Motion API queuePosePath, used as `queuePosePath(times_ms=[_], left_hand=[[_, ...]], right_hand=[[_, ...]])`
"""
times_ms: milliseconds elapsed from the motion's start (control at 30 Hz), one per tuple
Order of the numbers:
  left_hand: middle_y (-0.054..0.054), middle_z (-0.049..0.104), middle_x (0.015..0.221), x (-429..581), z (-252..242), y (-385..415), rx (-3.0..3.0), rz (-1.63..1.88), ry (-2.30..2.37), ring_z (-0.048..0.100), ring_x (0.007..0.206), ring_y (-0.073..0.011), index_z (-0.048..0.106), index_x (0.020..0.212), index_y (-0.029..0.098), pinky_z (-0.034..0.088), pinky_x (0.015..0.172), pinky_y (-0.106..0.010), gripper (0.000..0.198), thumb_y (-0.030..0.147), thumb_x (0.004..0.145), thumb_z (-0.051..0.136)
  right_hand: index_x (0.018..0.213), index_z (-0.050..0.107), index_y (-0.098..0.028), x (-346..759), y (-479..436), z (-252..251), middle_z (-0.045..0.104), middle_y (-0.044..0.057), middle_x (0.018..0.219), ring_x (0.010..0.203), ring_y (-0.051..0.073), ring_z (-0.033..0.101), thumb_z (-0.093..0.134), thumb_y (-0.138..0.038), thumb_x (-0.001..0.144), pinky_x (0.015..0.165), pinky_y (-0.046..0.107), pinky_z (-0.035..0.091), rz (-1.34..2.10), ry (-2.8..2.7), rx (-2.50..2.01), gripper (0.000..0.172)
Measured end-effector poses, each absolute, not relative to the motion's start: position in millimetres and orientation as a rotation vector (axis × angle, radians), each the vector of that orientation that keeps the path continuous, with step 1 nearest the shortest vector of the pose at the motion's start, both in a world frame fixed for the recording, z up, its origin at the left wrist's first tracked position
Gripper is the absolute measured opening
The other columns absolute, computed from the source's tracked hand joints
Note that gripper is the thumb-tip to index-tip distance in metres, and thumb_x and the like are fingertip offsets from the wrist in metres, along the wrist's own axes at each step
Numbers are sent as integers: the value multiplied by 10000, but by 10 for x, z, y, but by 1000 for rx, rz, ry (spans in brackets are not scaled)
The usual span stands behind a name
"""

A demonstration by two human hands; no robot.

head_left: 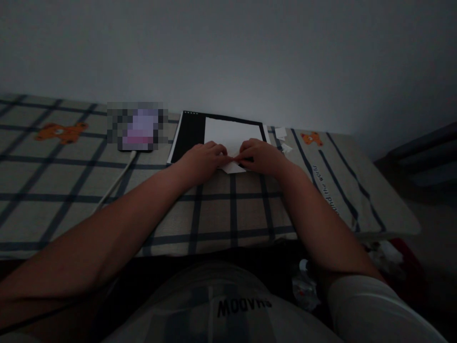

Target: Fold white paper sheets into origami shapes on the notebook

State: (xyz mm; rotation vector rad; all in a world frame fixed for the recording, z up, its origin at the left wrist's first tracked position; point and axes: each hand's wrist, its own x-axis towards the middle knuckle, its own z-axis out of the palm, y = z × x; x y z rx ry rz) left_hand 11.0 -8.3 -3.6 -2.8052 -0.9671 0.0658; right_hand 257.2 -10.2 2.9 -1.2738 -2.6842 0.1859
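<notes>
A white sheet of paper [232, 131] lies on a black-covered pad [189, 131] near the wall. Its near part is folded or angled under my fingers, and a pale corner sticks out toward me past the pad's front edge. My left hand [205, 161] pinches the paper from the left, fingers curled. From the right, my right hand [262, 156] pinches it too, its fingertips meeting those of the left. The exact crease between the fingertips is too small and dark to make out.
Small white paper scraps [282, 134] lie right of the pad. A phone [141, 128], partly blurred out, sits at the left with a white cable [116, 181]. A checked cloth [214, 214] covers the table. Below the right edge are a plastic bottle [305, 286] and a red bin [410, 259].
</notes>
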Motion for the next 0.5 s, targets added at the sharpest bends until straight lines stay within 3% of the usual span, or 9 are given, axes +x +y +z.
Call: queuePosePath(times_ms=[267, 500], left_hand=[[-72, 670, 1571, 138, 8, -117, -2790, 125, -1067, 619, 1398, -281, 659, 1562, 326, 495, 994, -381, 491, 183, 1135, 463], [-74, 664, 1587, 137, 27, -124, -2794, 145, -1066, 620, 1409, -280, 632, 1592, 328, 502, 985, -372, 511, 171, 1136, 462]], right_hand=[[952, 880, -167, 2475, -200, 139, 813, 137, 1076, 1027, 277, 669, 579, -324, 1055, 873, 397, 471, -19, -2731, -1452, 354], [915, 870, -188, 2508, -234, 163, 820, 122, 1031, 1010, 279, 668, 584, -335, 1034, 804, 388, 450, -27, -2681, -1579, 343]])
